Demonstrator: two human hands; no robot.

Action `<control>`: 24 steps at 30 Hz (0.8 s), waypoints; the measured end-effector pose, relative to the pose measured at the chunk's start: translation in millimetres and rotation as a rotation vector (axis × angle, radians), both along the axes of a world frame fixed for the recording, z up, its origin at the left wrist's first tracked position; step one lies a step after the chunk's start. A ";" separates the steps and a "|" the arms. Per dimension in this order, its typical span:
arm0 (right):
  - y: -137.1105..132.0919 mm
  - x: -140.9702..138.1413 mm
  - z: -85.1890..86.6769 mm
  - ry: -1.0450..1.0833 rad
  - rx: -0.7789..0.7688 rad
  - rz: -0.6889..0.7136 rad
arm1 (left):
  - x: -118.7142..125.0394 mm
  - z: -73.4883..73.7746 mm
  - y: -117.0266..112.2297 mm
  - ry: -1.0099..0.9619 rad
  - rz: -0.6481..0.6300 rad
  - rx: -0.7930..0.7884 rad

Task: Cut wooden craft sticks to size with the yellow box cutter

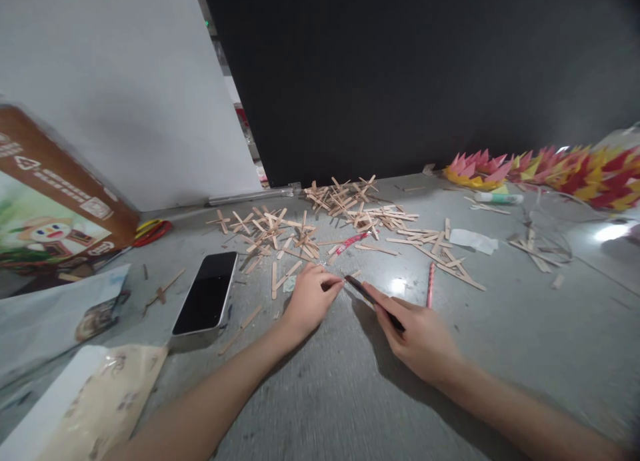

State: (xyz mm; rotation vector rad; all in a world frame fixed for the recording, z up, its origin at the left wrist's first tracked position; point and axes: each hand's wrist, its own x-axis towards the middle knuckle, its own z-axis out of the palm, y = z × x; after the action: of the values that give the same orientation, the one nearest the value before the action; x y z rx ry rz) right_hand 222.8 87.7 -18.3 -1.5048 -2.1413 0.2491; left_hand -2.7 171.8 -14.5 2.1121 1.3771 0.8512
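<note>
My left hand [311, 296] is near the middle of the grey table, thumb and forefinger pinched together. What lies in that pinch, if anything, is too small to make out. My right hand [417, 331] grips a slim dark tool [361, 289], possibly a cutter. The tool's tip points at my left fingertips, with almost no gap between them. Just beyond both hands are crossed wooden craft sticks [270, 229] and loose wooden sticks [440, 248]. A red-and-white wrapper strip [350, 243] lies among them. To the right stands out a pink striped stick [431, 282], partly behind my right hand.
Left of my hands lies a phone [207, 293]. A printed brown box [60, 188], yellow-and-red-handled scissors [151, 232] and a plastic packet [115, 394] are farther left. A glue stick [499, 198] and folded-paper pieces [560, 174] lie at the back right, before a black panel [425, 74].
</note>
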 end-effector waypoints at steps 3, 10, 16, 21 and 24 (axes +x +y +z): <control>0.0 0.2 -0.7 -0.009 -0.006 0.011 | 0.2 0.1 -0.3 -0.002 0.003 -0.005; 0.8 0.5 -1.5 0.005 -0.019 0.010 | 0.9 0.4 -1.1 0.001 0.015 0.002; 0.4 0.1 0.9 0.026 -0.017 0.022 | 1.1 1.1 -1.4 -0.002 0.017 -0.006; 1.8 0.4 -1.5 0.024 -0.017 0.018 | 1.4 2.9 -2.2 -0.009 0.011 -0.012; 2.2 0.6 -1.7 0.023 -0.016 0.020 | 1.4 3.2 -2.2 0.001 0.014 -0.016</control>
State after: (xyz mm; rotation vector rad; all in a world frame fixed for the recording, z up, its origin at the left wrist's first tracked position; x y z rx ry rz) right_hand 223.3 89.9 -20.0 -1.4830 -2.1418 0.2902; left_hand -1.3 169.6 -11.3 2.0937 1.3959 0.8418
